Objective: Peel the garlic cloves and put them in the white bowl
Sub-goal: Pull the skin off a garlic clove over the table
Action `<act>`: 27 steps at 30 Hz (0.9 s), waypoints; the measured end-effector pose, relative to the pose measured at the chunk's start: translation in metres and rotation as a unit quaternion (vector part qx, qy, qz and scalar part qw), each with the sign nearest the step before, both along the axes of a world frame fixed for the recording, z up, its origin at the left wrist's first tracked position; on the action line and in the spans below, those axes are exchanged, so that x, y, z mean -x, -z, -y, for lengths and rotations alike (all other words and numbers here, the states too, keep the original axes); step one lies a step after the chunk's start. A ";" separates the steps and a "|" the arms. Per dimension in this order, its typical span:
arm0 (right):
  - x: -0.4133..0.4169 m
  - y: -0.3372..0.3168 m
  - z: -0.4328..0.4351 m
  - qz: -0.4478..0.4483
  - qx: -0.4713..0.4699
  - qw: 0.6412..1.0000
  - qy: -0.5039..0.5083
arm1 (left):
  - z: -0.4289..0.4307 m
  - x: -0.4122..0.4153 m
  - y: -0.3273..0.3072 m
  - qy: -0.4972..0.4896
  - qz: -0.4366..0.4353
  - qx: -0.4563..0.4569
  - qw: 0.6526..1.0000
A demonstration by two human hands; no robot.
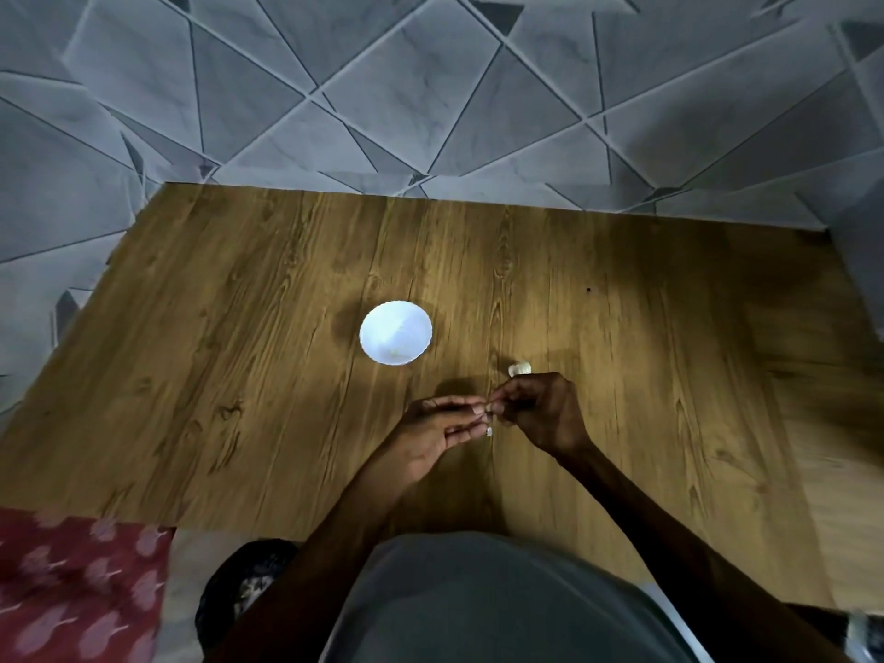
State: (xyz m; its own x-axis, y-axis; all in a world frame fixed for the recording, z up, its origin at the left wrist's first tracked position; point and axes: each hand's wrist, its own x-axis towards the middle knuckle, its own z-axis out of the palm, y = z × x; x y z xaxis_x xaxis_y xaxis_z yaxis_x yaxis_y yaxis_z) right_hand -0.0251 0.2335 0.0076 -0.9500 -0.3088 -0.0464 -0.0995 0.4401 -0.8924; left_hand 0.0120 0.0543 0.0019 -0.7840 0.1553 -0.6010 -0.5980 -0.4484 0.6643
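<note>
Left grip [437,430]: palm turned up, fingers long and only slightly bent, thumb and fingertips closed in a pinch on the garlic clove [489,416]. Right grip [543,409]: fingers curled, tips pinching the same clove from the opposite side. Both grips over the near half of the wooden counter [239,375], fingertips meeting between them. Clove small and pale, mostly hidden by the fingertips; extent of peeling not discernible.

Loose garlic piece [520,368]: lying on the counter just beyond the right grip, close to the knuckles; contact not discernible.

White bowl [378,327]: upright on the counter, beyond and to the left of the grips, apart from both grips and from the loose piece. Faint yellowish spot inside near the front wall, too blurred to identify.

Red patterned cloth [71,590]: at the near left, beside the counter edge. Grey tiled surface [430,88] with dark triangles: beyond the far edge of the counter. Grey shirt [478,610]: at the bottom, between the two forearms.
</note>
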 end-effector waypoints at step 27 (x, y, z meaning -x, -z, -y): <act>-0.016 -0.001 0.011 -0.033 -0.019 0.998 0.051 | 0.000 0.012 -0.020 0.048 -0.005 0.139 0.989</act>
